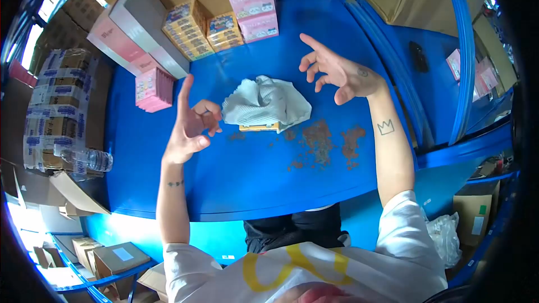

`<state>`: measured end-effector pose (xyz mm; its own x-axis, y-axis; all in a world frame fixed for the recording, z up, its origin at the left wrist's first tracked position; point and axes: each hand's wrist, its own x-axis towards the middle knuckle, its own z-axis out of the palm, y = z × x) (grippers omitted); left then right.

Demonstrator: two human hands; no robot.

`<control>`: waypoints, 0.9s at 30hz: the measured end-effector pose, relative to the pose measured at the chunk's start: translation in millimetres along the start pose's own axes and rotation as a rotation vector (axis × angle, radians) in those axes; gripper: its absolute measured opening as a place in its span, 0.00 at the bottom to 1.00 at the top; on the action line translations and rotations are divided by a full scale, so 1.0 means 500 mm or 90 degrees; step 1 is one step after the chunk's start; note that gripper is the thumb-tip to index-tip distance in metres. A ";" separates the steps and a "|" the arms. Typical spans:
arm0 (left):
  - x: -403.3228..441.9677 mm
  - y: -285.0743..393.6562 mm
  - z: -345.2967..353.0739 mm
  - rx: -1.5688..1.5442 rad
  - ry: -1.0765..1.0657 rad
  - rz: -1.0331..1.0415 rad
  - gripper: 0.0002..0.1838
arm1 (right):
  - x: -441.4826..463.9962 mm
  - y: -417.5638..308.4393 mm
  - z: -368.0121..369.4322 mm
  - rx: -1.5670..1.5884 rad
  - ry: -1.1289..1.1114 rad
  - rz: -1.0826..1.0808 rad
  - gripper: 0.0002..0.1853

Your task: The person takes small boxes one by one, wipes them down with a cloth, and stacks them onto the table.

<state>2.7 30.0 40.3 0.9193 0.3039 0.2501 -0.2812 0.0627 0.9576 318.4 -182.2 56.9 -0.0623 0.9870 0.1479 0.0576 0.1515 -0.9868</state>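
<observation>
A crumpled pale grey-white cloth lies on the blue shelf surface, and the edge of a yellow-orange box shows from under its front. My left hand is raised just left of the cloth, fingers apart, holding nothing. To the right of the cloth and further off, my right hand hovers with its fingers spread and nothing in them. Neither hand appears to grip the cloth. Brown worn patches mark the surface in front and to the right of it.
Pink boxes are stacked at the back, beside yellow boxes. Tall grey and pink boxes and a pink pack stack stand at the left. A plastic bottle lies by a taped carton. Blue uprights stand right.
</observation>
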 end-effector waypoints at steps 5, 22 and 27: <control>-0.008 -0.004 0.005 -0.042 0.049 -0.036 0.65 | 0.004 0.007 0.009 0.069 -0.015 0.022 0.68; -0.021 0.009 0.005 0.024 0.070 -0.034 0.58 | 0.049 0.023 0.028 0.068 -0.023 0.034 0.66; -0.002 -0.023 0.048 0.599 0.002 0.062 0.38 | 0.041 0.015 0.079 -0.174 0.091 0.022 0.52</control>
<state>11.8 6.1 32.3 0.9024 0.2702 0.3356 -0.0175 -0.7554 0.6550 278.2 -162.7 49.9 0.0840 0.9863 0.1419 0.3241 0.1076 -0.9399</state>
